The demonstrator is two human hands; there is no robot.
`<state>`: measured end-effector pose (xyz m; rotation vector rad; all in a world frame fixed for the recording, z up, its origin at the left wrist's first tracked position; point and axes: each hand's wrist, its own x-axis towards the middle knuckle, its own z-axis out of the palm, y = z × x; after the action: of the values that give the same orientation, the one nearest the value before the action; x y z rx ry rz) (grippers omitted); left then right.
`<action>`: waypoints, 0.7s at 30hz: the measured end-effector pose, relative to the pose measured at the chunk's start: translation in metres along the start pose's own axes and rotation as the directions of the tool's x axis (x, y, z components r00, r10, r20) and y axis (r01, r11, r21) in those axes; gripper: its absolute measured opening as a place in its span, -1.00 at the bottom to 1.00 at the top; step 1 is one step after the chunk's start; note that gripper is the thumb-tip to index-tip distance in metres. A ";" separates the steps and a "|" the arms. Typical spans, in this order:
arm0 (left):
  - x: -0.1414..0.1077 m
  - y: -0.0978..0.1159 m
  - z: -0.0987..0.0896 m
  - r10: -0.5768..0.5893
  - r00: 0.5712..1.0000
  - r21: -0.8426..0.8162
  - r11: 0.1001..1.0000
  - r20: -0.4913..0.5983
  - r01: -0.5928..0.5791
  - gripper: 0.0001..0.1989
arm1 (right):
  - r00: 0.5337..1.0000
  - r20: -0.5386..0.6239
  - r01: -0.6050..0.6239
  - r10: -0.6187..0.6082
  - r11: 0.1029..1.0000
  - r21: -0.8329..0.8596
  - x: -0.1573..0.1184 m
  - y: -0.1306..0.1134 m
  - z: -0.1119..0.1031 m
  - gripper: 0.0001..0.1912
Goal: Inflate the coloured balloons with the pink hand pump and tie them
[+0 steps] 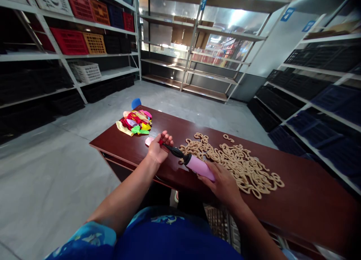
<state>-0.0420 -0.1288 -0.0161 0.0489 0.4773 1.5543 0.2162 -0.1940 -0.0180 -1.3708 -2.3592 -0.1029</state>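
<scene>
The right hand (224, 184) is wrapped around the lilac barrel of a balloon hand pump (200, 167), which slants above the near edge of the dark reddish-brown surface (304, 188), its black nozzle end (176, 151) directed toward the other hand. The left hand (158, 150) is turned palm up, its fingers curled around a small red piece (160, 142) at the nozzle's tip. A pale pink piece (149, 140) shows on the far side of the thumb; whether it joins the red one cannot be told.

Beyond the left hand, a heap of uninflated balloons (135, 121) in red, pink, yellow, green and cream lies near the far left corner. To the right of the pump spreads a tangled pile of tan, rope-like loops (245, 166), with one figure-eight loop (228, 138) just apart from it, behind. Shelving racks (194, 30) stand around the room; red crates (69, 41) fill part of the left one.
</scene>
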 end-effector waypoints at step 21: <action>-0.007 -0.016 0.012 0.012 1.000 0.043 0.999 -0.003 -0.012 -0.59 | 1.000 0.017 -0.020 0.022 0.996 -0.084 0.018 -0.030 0.008 -0.41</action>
<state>-0.0228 -0.1328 -0.0082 0.0827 0.5141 1.5558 0.1803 -0.1924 -0.0141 -1.4409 -2.3790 -0.1863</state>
